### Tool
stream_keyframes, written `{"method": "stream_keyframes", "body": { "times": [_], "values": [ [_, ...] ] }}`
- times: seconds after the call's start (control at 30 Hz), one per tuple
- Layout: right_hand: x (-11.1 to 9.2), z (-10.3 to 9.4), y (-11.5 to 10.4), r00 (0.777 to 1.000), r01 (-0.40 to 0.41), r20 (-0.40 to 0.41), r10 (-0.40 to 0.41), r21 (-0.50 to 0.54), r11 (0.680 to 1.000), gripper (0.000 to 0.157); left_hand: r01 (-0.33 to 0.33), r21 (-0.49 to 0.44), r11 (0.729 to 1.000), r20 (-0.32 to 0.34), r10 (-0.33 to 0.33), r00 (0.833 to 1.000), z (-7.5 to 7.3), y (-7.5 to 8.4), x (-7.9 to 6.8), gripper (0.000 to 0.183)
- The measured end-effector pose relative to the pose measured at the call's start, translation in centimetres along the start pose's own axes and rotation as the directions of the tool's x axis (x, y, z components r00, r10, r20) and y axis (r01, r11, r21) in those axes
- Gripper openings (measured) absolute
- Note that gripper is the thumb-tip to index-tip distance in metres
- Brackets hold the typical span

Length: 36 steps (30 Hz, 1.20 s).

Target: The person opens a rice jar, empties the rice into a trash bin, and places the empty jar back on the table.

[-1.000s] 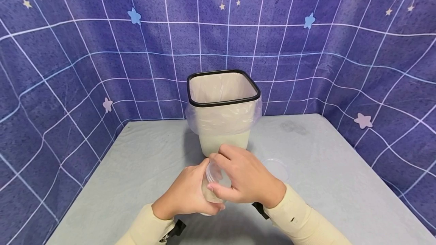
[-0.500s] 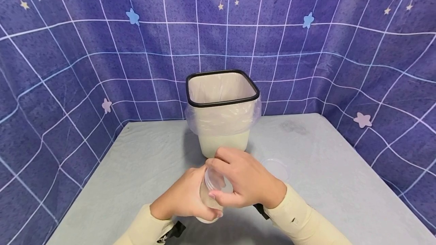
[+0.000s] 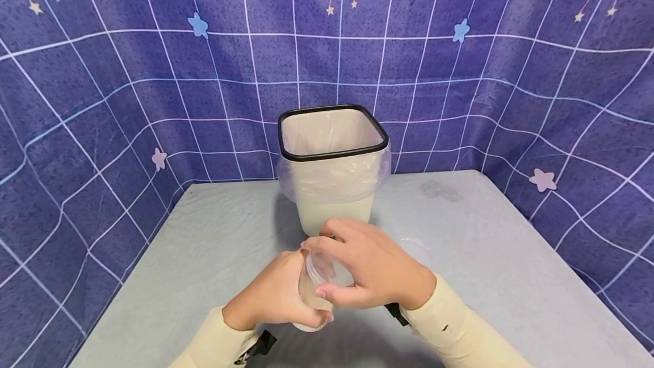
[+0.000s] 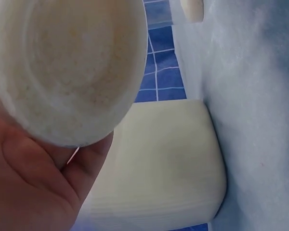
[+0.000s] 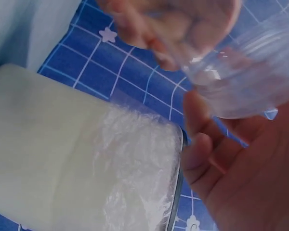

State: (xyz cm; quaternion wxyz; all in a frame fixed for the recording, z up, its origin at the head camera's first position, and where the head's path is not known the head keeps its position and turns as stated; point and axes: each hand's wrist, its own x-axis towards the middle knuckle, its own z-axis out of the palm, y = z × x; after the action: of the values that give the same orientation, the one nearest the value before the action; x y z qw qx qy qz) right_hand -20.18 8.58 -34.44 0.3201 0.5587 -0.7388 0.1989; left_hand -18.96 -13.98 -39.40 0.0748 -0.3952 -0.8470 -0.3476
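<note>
In the head view, my left hand [image 3: 278, 291] grips a clear, round plastic jar [image 3: 317, 294] from its left side, thumb in front. The jar is tilted, and its round, whitish base [image 4: 77, 72], with faint stains, fills the upper left of the left wrist view. My right hand [image 3: 368, 266] arches over the jar's top, holding its rim between thumb and fingers. Ridges show on the jar's clear wall [image 5: 250, 72] in the right wrist view. What lies inside the jar is hard to make out.
Just beyond my hands stands a cream trash bin [image 3: 334, 214] with a black rim and a clear liner folded over it. A clear round disc [image 3: 414, 250], partly hidden by my right wrist, lies on the grey-covered table [image 3: 230, 220]. A blue grid-patterned cloth [image 3: 337, 61] encloses the table.
Both hands and the jar have shifted slightly left and toward me. The jar's base shows lower than before, and my right fingers reach a little farther across its mouth.
</note>
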Motion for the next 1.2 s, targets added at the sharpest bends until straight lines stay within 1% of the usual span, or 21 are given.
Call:
{"method": "stream_keyframes", "body": {
  "times": [0.1,0.2,0.27,0.33,0.4,0.5,0.63,0.73,0.83,0.9,1.03,1.2],
  "values": [
    [-0.3,-0.3,-0.1,0.997,-0.057,0.046,0.057,-0.008,0.998,0.056,0.022,0.019,1.0,-0.02,-0.021,1.0,0.1,0.0,-0.1,0.07],
    [-0.5,-0.5,-0.2,0.99,-0.115,0.079,0.116,-0.02,0.993,0.059,0.076,0.075,0.994,-0.057,-0.071,0.996,0.2,0.2,-0.2,0.075],
    [-0.5,-0.6,-0.4,0.983,-0.154,0.091,0.157,-0.036,0.987,0.061,0.126,0.15,0.981,-0.103,-0.112,0.988,0.3,0.4,-0.2,0.082],
    [-0.4,-0.7,-0.5,0.976,-0.192,0.093,0.197,-0.059,0.98,0.064,0.172,0.226,0.959,-0.151,-0.14,0.979,0.4,0.7,-0.1,0.087],
    [-0.3,-0.8,-0.6,0.969,-0.224,0.088,0.231,-0.079,0.971,0.067,0.202,0.292,0.935,-0.195,-0.149,0.97,0.5,0.8,0.0,0.09],
    [-0.2,-0.8,-0.8,0.961,-0.257,0.076,0.266,-0.107,0.96,0.069,0.209,0.356,0.911,-0.246,-0.124,0.961,0.6,0.9,0.1,0.086],
    [-0.2,-0.6,-1.2,0.953,-0.29,0.045,0.301,-0.162,0.943,0.07,0.189,0.446,0.875,-0.304,-0.05,0.951,0.8,0.8,0.2,0.084],
    [-0.2,-0.4,-1.5,0.939,-0.333,0.01,0.345,-0.237,0.913,0.071,0.184,0.51,0.84,-0.335,-0.003,0.942,1.0,0.8,0.2,0.084],
    [-0.1,-0.1,-1.7,0.917,-0.383,-0.014,0.398,-0.3,0.874,0.073,0.185,0.554,0.812,-0.351,0.026,0.936,1.1,0.7,0.2,0.084],
    [-0.2,0.0,-1.8,0.902,-0.414,-0.019,0.431,-0.326,0.85,0.073,0.18,0.571,0.801,-0.356,0.044,0.933,1.1,0.7,0.2,0.085],
    [-0.2,0.3,-2.0,0.868,-0.471,-0.007,0.497,-0.33,0.818,0.072,0.17,0.591,0.788,-0.364,0.073,0.928,1.2,0.6,0.1,0.086],
    [-0.3,0.7,-2.0,0.83,-0.529,0.009,0.558,-0.307,0.791,0.068,0.183,0.606,0.775,-0.368,0.07,0.927,1.2,0.8,0.1,0.087]
  ]
}}
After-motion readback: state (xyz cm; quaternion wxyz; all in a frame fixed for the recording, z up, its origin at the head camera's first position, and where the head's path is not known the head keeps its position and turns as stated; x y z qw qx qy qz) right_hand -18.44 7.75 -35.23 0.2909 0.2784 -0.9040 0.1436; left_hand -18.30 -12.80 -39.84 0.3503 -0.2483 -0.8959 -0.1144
